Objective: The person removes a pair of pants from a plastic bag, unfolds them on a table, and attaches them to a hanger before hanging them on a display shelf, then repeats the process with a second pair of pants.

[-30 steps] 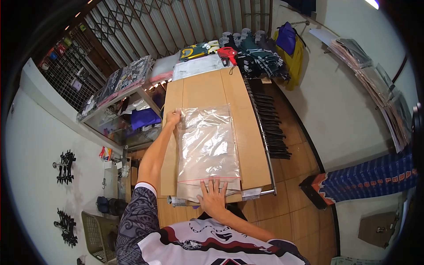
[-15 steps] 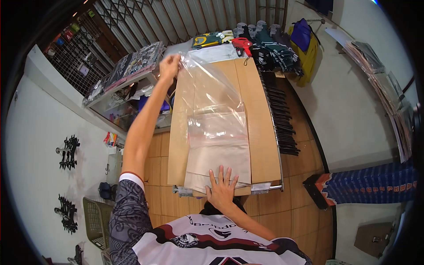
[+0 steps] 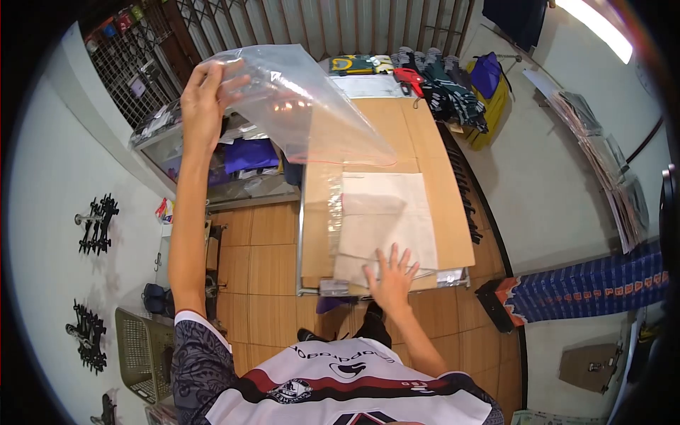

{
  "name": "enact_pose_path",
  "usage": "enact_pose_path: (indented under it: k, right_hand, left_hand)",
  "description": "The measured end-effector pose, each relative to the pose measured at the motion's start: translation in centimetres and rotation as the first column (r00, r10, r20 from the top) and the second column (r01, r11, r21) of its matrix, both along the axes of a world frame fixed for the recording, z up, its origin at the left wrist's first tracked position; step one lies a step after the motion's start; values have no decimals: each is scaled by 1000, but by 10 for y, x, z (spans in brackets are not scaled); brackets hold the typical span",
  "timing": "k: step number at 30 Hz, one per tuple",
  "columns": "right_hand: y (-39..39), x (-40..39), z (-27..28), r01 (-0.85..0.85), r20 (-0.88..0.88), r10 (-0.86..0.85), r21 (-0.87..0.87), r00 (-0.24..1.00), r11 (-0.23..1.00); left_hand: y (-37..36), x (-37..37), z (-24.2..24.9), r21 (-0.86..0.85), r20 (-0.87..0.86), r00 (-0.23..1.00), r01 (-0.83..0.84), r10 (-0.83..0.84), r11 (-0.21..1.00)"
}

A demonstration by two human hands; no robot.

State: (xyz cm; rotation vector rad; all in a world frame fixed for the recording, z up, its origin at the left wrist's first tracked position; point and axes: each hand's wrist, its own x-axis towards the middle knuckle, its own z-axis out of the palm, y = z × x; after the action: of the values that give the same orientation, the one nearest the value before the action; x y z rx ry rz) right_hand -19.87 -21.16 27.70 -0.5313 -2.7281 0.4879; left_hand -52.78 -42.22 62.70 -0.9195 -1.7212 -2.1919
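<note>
My left hand (image 3: 205,103) is raised at the upper left, closed on the edge of a clear plastic bag (image 3: 304,113). Some of its fingers show through the film. The bag slants down to the right, its reddish lower edge hanging over the cardboard sheet (image 3: 446,177). On that cardboard lies a folded beige cloth (image 3: 386,202), several layers showing at its near end. With fingers spread, my right hand (image 3: 392,280) rests flat on the cloth's near edge and holds nothing.
Behind the cardboard are a red tag gun (image 3: 409,79), a green-and-yellow packet (image 3: 354,65) and dark patterned gloves (image 3: 450,92). A glass display case (image 3: 244,180) stands left. Black hangers (image 3: 467,205) hang along the right side. A basket (image 3: 138,358) sits lower left.
My left hand has lifted the plastic bag up and left, off the beige cloth, which now lies uncovered. My right hand stays on the cloth's near end. The view has shifted somewhat.
</note>
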Motion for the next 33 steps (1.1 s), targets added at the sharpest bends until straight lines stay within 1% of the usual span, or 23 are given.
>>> enact_pose_path:
  k: [1,2,3,4,5,8,9,10,12,13,14,15,16,18,19,20,22,24,26,28,30,33]
  right_hand:
    - [-5,-2,-2,41,4,-41,-12,999,999]
    - [-12,-6,-2,78,5,-78,-25,997,997]
    - [-19,-10,6,93,-71,-107,-183,992,979]
    - [-28,-14,19,88,-139,-142,-339,980,937]
    - [-44,-22,33,64,-196,-181,-488,964,871]
    - [-110,-46,66,-124,-358,-130,-605,924,786]
    - [-138,-56,76,-233,-404,-92,-684,910,691]
    - [-165,-68,79,-321,-397,-14,-761,918,564]
    - [-217,-91,84,-435,-412,141,-866,900,248]
    - [-239,-108,65,-377,-363,251,-926,897,9]
    - [-263,-117,65,-264,-323,310,-939,894,-219]
    - [-283,-128,59,-128,-286,335,-898,898,-422]
    - [-299,-138,47,20,-248,367,-805,897,-593]
    - [-321,-155,8,99,-178,387,-796,905,-597]
    - [-329,-163,5,136,-147,400,-791,905,-597]
    - [-333,-169,4,100,-153,364,-801,919,-591]
    - [-338,-173,26,34,-161,284,-816,945,-577]
    - [-326,-190,29,-134,-308,227,-816,924,-563]
    - [-322,-208,49,-243,-344,134,-843,930,-480]
    - [-311,-225,69,-334,-410,138,-863,902,-379]
    - [-307,-242,92,-369,-398,94,-901,913,-230]
    - [-294,-277,95,-461,-465,10,-880,885,-109]
  left_hand:
    - [-30,17,6,-38,-6,1000,-4,4,999]
    - [-60,32,9,-69,-52,999,-5,2,998]
    - [-91,47,10,-101,-98,995,-12,2,995]
    - [-123,62,10,-135,-141,990,-25,5,991]
    - [-151,78,9,-145,-148,989,-37,15,989]
    - [-227,120,-2,-194,-92,995,-57,40,979]
    - [-247,128,-9,-230,-105,994,-50,26,972]
    - [-262,138,-15,-276,-99,994,-76,51,958]
    - [-292,149,-36,-313,-5,999,-33,33,949]
    - [-307,152,-51,-337,18,999,-22,30,941]
    - [-319,152,-64,-323,60,998,14,6,946]
    - [-330,153,-78,-303,105,994,53,-22,952]
    - [-342,153,-90,-300,122,992,45,-8,953]
    - [-365,149,-110,-290,150,989,28,16,957]
    - [-376,146,-118,-289,162,984,-23,73,957]
    - [-388,142,-122,-288,165,979,-64,116,955]
    - [-410,135,-129,-290,181,964,-136,194,947]
    - [-427,125,-132,-303,178,940,-229,291,925]
    - [-436,111,-132,-322,189,914,-287,358,902]
    - [-436,96,-130,-347,218,894,-304,391,887]
    - [-430,73,-134,-354,219,902,-282,372,892]
    - [-417,30,-138,-379,211,913,-254,350,890]
